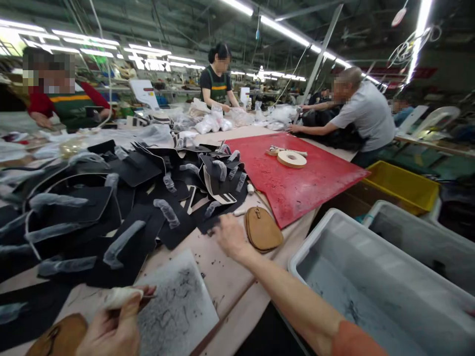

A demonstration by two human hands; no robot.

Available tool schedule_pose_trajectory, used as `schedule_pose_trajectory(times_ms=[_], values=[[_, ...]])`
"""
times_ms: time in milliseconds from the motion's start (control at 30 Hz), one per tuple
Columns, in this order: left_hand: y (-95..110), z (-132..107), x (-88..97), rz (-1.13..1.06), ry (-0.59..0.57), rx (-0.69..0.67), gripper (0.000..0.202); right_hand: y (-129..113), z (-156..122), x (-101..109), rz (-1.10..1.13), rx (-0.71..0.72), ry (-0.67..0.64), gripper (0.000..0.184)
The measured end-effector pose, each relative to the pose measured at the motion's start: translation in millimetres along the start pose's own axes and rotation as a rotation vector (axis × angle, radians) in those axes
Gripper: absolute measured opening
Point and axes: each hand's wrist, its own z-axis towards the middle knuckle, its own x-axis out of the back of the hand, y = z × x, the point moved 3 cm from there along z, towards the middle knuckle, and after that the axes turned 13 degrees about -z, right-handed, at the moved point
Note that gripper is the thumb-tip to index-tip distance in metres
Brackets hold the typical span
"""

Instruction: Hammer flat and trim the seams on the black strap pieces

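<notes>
My left hand (113,329), at the lower left, is closed around a white-wrapped tool (122,296) with a thin tip pointing right. Beside that hand lies a brown leather piece (59,338), cut off by the frame edge. A pale board (178,301) strewn with dark scraps is just to the right of the tool. My right hand (232,237) reaches over the table by a brown leather pouch (263,228) with a small metal clasp. Its fingers are blurred near the edge of the black pieces, so what they hold, if anything, is unclear.
Black panels (137,168) with plastic-wrapped straps cover the left side. A red mat (297,183) bears a tape roll (292,158). Grey bins (334,217) and a yellow crate (403,183) stand at right. Co-workers (218,81) are around the far side of the table.
</notes>
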Motion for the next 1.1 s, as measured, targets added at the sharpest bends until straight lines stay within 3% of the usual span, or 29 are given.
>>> schedule_pose_trajectory(times_ms=[67,133,233,433,633,933,1100], values=[[-16,-2,-8.2,0.114,-0.055,0.093,0.039,76,19,7,-0.102,-0.165,0.013,0.030],[-33,-2,-13.4,0.165,-0.103,0.141,0.042,130,34,8,-0.178,-0.263,-0.013,0.034],[-54,0,-15.3,0.132,-0.122,0.181,0.046,169,49,-2,-0.239,-0.312,-0.085,0.038],[-61,0,-12.3,0.141,-0.132,0.202,0.045,182,60,-19,-0.272,-0.320,-0.138,0.050],[-57,0,-14.1,0.108,-0.112,0.206,0.047,189,60,-23,-0.268,-0.245,-0.160,0.038],[-62,2,-14.4,0.048,-0.140,0.188,0.045,191,63,-17,-0.237,-0.197,-0.261,0.035],[-61,1,-14.5,-0.063,-0.155,0.167,0.043,176,56,-5,-0.226,-0.214,-0.196,0.024]])
